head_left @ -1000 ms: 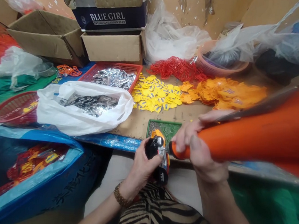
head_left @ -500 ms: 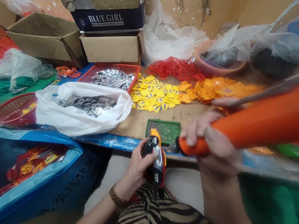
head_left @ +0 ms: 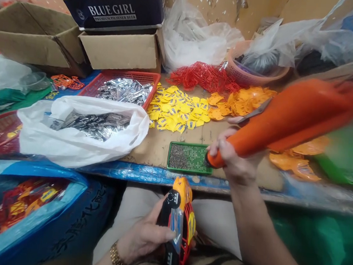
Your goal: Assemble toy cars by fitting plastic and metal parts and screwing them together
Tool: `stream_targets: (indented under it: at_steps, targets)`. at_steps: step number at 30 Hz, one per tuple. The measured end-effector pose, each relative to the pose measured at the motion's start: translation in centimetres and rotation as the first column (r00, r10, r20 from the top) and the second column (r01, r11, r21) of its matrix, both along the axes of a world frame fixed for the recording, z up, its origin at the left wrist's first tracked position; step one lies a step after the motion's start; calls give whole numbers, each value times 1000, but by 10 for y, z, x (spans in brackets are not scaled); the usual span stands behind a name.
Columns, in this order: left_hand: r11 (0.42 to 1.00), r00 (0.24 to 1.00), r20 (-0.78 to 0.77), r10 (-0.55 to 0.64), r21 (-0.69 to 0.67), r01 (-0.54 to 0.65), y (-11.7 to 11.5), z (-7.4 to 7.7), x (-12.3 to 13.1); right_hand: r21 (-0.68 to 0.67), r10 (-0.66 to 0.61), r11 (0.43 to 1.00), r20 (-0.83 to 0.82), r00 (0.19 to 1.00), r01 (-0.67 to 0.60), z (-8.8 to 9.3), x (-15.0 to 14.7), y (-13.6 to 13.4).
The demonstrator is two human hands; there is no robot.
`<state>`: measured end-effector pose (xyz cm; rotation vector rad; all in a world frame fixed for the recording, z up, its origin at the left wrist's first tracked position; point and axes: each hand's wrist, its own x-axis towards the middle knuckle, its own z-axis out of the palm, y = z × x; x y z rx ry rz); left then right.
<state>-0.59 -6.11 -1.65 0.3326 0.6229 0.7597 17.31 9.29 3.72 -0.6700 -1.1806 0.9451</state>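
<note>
Left hand: gripping; thumb laid across the silver face of an assembled piece, fingers behind it and largely hidden.
Assembled piece: one; black, orange, red, yellow and silver parts; held off the near side of the table, long axis running roughly near to far.
Right hand: gripping; closed round the narrow near end of an orange-covered tool.
Orange-covered tool: one; slants far and to the right, its far end blurred; dark collar over the right end of a green tray; contact at the tip cannot be told.
Green tray: one; near the table's near edge; small metal pieces, resembling screws, massed at left, sparser at right.
Step in hand: judged to be picking up a small metal piece with the tool tip.
Next move: appears to call for a steady left grip and the tip lined up with the assembled piece.
Mid-table: yellow pieces, heaped; orange pieces to their right; red frames beyond, tangled.
Left side: white bag of silver strips; red basket just beyond.
Far left: lettered carton, stacked on another.
</note>
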Motion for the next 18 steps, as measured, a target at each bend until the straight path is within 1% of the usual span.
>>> stream_targets:
  at_steps: [3,6,9,12,18]
  targets:
    - [997,998,20,-64,53,63,5,3,-2,1,-7,1000,19,1000,7,-4,-2,4]
    - [994,996,7,-84,68,84,5,3,-4,17,-25,1000,33,999,24,-6,-1,6]
    - [996,997,-11,-77,51,78,6,2,-5,21,-31,999,55,998,30,-7,-1,6]
    - [998,998,12,-57,29,57,6,1,-4,-6,-41,999,56,998,42,-7,-1,4]
    - [998,997,42,-59,12,59,2,0,-5,-94,-47,994,111,993,58,-6,-3,-1]
